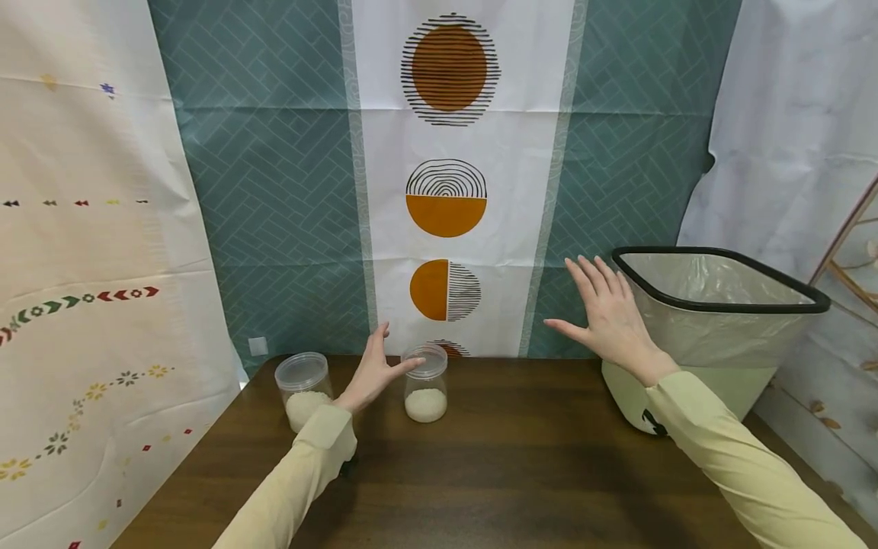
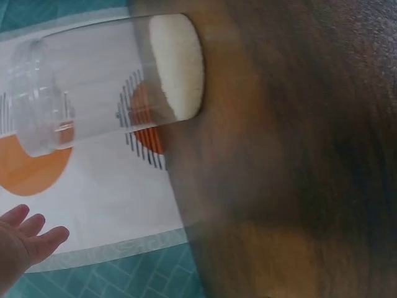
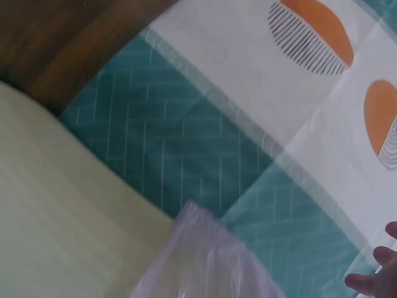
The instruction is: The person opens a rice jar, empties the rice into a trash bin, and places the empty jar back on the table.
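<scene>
My left hand [image 1: 373,375] is held out with thumb and fingers spread, its thumb overlapping the rim of a clear lidded jar [image 1: 426,385] in the head view. White grains, like rice, fill the lower part of that jar. In the left wrist view the same jar [image 2: 105,81] shows sideways, apart from the fingertips at lower left. A second clear jar [image 1: 302,381] with similar grains stands left of the left hand, partly covered by the sleeve. My right hand [image 1: 613,324] is raised, fingers extended and thumb out, holding nothing, just left of the bin [image 1: 713,343].
The pale green bin has a black rim [image 1: 727,308] and a translucent liner bag [image 3: 211,261], and stands at the right end of the brown wooden table [image 1: 494,457]. Behind the table hangs a teal and white patterned cloth [image 1: 288,191]. A pale embroidered curtain [image 1: 103,252] hangs at left.
</scene>
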Demonstrator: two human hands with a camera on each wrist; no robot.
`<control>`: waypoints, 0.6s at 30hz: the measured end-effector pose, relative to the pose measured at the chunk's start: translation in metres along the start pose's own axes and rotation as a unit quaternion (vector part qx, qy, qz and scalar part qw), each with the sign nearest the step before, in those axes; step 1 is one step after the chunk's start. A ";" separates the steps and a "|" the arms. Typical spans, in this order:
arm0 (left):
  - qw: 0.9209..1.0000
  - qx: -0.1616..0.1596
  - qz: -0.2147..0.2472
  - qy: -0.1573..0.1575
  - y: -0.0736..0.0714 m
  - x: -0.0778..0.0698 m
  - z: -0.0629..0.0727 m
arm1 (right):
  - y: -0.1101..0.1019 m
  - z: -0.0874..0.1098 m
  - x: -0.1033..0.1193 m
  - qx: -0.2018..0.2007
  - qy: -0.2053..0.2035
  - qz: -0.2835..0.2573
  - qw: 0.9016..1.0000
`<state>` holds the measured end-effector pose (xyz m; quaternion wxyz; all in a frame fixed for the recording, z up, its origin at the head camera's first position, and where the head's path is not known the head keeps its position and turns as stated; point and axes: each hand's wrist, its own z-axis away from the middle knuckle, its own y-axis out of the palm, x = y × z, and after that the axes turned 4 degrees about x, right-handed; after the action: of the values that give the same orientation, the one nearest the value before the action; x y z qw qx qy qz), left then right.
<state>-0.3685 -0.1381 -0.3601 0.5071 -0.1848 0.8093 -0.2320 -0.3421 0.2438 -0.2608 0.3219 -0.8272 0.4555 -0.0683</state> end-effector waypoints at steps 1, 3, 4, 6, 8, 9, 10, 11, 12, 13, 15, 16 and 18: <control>1.000 0.001 0.003 -0.006 0.002 0.002 0.000 | -0.002 0.000 -0.002 -0.008 -0.001 0.003 1.000; 1.000 0.001 0.008 -0.017 0.007 0.005 -0.001 | -0.007 0.001 -0.007 -0.023 -0.002 0.013 1.000; 1.000 0.002 0.012 -0.022 0.010 0.006 -0.001 | -0.010 0.001 -0.010 -0.032 -0.003 0.018 0.999; 0.999 0.006 0.017 -0.028 0.014 0.009 -0.002 | -0.014 0.003 -0.014 -0.046 -0.005 0.029 0.999; 0.999 0.006 0.022 -0.033 0.017 0.012 -0.003 | -0.019 0.004 -0.019 -0.056 -0.006 0.037 0.998; 0.999 0.005 0.023 -0.037 0.019 0.014 -0.003 | -0.021 0.005 -0.021 -0.058 -0.007 0.039 0.997; 0.999 0.002 0.026 -0.040 0.020 0.015 -0.003 | -0.023 0.005 -0.023 -0.060 -0.007 0.042 0.997; 0.999 0.000 0.026 -0.041 0.021 0.017 -0.004 | -0.025 0.006 -0.026 -0.061 -0.006 0.045 0.997; 0.999 -0.001 0.029 -0.044 0.023 0.018 -0.004 | -0.028 0.006 -0.028 -0.062 -0.005 0.045 0.997; 0.998 -0.001 0.030 -0.048 0.024 0.020 -0.004 | -0.030 0.007 -0.030 -0.062 -0.002 0.047 0.997; 0.998 0.001 0.031 -0.054 0.027 0.022 -0.005 | -0.035 0.010 -0.035 -0.063 0.003 0.050 0.997; 0.998 0.003 0.033 -0.057 0.028 0.022 -0.005 | -0.037 0.012 -0.038 -0.064 0.006 0.052 0.997; 0.997 0.006 0.038 -0.063 0.031 0.023 -0.005 | -0.042 0.015 -0.043 -0.063 0.015 0.056 0.996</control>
<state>-0.3844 -0.1242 -0.3922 0.5665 -0.1653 0.7807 -0.2058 -0.3305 0.3008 -0.2396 0.2658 -0.8179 0.5092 -0.0336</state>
